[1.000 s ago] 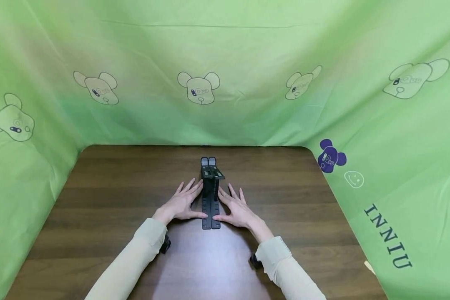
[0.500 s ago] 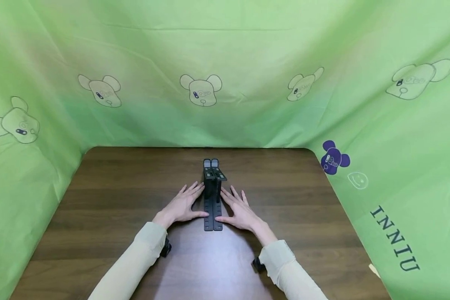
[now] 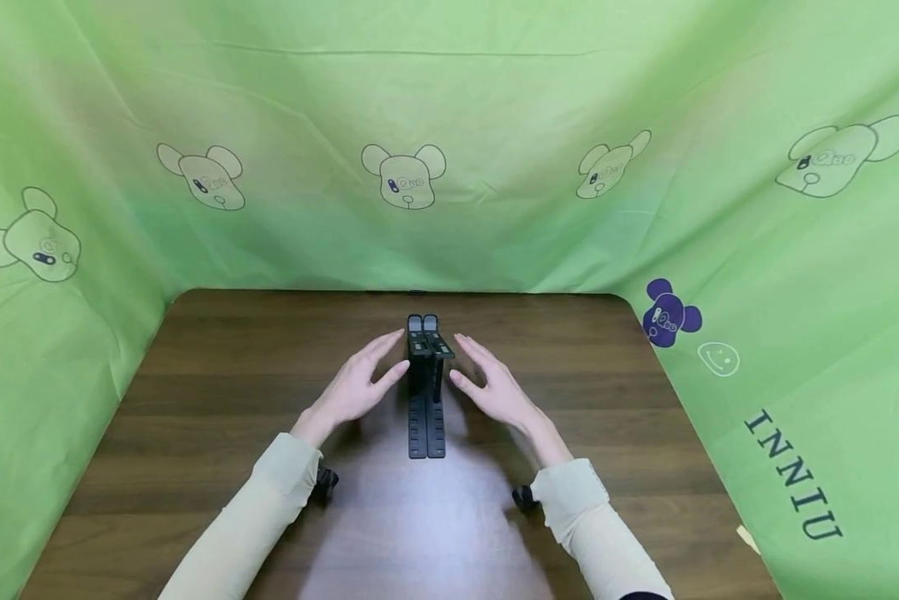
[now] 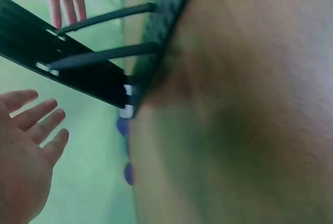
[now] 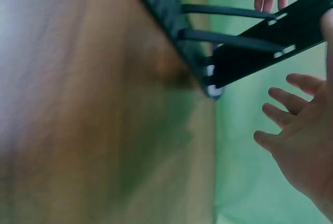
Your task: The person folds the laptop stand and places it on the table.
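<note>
A black folding stand stands in the middle of the table, its long notched base flat and pointing toward me. Its back panel slants upward, held by two thin struts that run to the base. To its left hovers my left hand, fingers fairly straight and thumb spread, close beside the raised panel. My right hand mirrors it on the other side, thumb near the panel's edge. Both wrist views show a gap between the near hand's fingers and the stand; nothing is held.
The brown wooden table runs to a green cloth backdrop printed with bear heads, which encloses the back and both sides. A small pale piece lies at the table's right edge.
Both hands have come off the stand's base, where they rested at its sides, and lifted up and slightly outward beside the panel. The stand has stayed in place.
</note>
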A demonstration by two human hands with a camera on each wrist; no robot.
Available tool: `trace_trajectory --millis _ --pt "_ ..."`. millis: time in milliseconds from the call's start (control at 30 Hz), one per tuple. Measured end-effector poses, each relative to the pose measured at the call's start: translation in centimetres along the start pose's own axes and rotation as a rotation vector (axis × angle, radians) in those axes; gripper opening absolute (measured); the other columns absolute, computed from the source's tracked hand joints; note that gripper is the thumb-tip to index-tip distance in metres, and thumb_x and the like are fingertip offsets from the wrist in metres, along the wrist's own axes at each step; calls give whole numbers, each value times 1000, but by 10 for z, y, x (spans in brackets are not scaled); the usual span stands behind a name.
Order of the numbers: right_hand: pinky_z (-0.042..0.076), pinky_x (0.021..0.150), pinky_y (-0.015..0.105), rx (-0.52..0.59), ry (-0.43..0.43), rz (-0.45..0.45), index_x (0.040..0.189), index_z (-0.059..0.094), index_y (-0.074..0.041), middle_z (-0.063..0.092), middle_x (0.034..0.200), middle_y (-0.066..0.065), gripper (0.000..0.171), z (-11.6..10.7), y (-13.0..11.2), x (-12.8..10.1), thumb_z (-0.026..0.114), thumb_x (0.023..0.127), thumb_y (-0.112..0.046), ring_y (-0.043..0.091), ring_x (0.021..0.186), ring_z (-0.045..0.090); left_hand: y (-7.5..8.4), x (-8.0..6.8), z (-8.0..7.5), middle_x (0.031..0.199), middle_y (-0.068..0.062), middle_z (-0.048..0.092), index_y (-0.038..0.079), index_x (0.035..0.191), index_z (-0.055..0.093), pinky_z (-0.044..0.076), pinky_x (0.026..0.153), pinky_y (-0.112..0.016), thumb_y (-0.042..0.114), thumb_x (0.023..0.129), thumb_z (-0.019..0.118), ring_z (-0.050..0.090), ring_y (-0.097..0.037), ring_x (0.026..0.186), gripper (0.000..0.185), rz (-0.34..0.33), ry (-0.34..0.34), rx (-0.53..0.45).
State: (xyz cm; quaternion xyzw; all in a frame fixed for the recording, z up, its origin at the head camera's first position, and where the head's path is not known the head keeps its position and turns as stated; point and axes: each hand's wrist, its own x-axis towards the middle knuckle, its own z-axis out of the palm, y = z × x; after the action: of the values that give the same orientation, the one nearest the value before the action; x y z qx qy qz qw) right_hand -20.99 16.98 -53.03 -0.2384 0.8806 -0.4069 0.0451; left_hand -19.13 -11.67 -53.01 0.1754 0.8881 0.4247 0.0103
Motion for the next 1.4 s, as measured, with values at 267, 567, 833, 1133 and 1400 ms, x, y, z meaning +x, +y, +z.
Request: trace_trajectory --millis 267,567,833,1133,1400 --pt "30 135 65 78 47 -43 163 51 -3 49 170 22 55 -4 -17 11 61 112 -21 46 163 38 16 10 0 173 -18 47 8 168 45 36 134 -58 58 115 48 45 -37 162 73 61 16 -32" --pt "38 131 63 85 31 -34 155 60 0 58 162 22 47 0 -19 15 61 113 -22 42 156 51 20 14 6 170 -18 50 5 164 50 38 132 -57 50 116 50 48 -38 159 66 47 -5 -38" --pt "43 128 59 71 28 -43 150 64 1 66 154 19 46 1 -17 20 58 115 -28 39 150 59 22 20 5 160 -19 62 4 155 61 43 129 -57 43 115 55 57 -37 152 56 22 8 -58" --pt "46 126 58 53 36 -39 145 67 3 69 149 22 46 -3 -20 27 56 116 -31 40 146 62 26 26 -3 153 -15 69 5 150 66 46 127 -56 43 115 54 61 -35 148 53 0 -25 -43" --pt "48 125 56 33 23 -12 143 70 3 72 146 23 49 -10 -22 35 53 117 -35 39 143 65 29 35 -12 150 -17 71 2 148 67 48 125 -54 48 116 50 64 -35 145 58 -23 -58 -27"
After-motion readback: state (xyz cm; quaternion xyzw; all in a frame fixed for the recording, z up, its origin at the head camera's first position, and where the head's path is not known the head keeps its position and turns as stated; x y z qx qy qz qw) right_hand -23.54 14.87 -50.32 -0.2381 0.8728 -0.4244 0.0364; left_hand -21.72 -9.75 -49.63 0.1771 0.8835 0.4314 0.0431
